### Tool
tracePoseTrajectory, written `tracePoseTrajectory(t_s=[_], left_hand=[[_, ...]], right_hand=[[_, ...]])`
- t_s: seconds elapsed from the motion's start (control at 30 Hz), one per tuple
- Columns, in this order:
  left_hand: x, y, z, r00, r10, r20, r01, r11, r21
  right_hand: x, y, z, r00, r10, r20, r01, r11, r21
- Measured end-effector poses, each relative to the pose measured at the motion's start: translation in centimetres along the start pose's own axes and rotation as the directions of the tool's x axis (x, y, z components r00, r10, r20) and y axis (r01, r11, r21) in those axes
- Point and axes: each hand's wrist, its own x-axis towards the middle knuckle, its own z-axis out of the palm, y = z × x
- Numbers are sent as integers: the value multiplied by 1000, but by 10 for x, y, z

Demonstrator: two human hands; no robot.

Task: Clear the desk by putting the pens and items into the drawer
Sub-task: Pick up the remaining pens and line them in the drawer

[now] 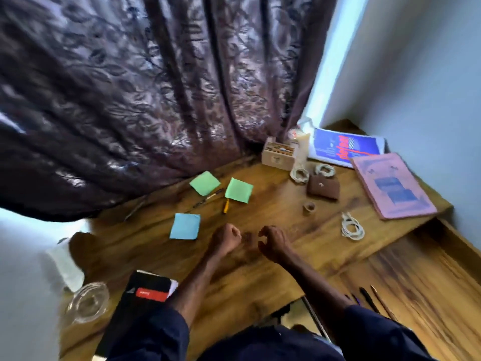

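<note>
Both hands hover over the middle of the wooden desk [273,201]. My left hand [226,239] is curled into a loose fist with nothing visible in it. My right hand [273,242] has its fingers bent but apart, empty. A small dark object [247,237] lies blurred on the desk between them. Ahead lie a dark pen [209,198], a short yellow pen [226,205], two green sticky notes [205,182] [239,190] and a blue sticky note [185,226]. The open drawer [416,277] at the right holds several pens [374,298].
A brown wallet [323,188], coiled white cables [352,227], string rolls [299,174], a tape ring [309,206], a small wooden box [278,153] and two notebooks [346,147] [393,185] sit at the far right. A black book [145,293] and glass dish [87,302] lie near left. A curtain hangs behind.
</note>
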Motion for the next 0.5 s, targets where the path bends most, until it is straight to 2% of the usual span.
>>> tracePoseTrajectory(t_s=[0.13,0.23,0.33,0.5], left_hand=[[5,-45,-6,999,-50,12,50,998,40],[5,-60,-7,999,-51,-7,51,998,23],[11,-65,-15,997,-74,-19,74,997,7],[21,-60,-54,983,-72,-167,84,994,66]], right_hand=[[11,-22,22,990,-89,108,100,990,-101],[36,-32,36,985,-129,118,151,967,-206],[72,-49,43,980,-4,199,29,992,-119],[135,-92,24,988,147,58,-153,979,133]])
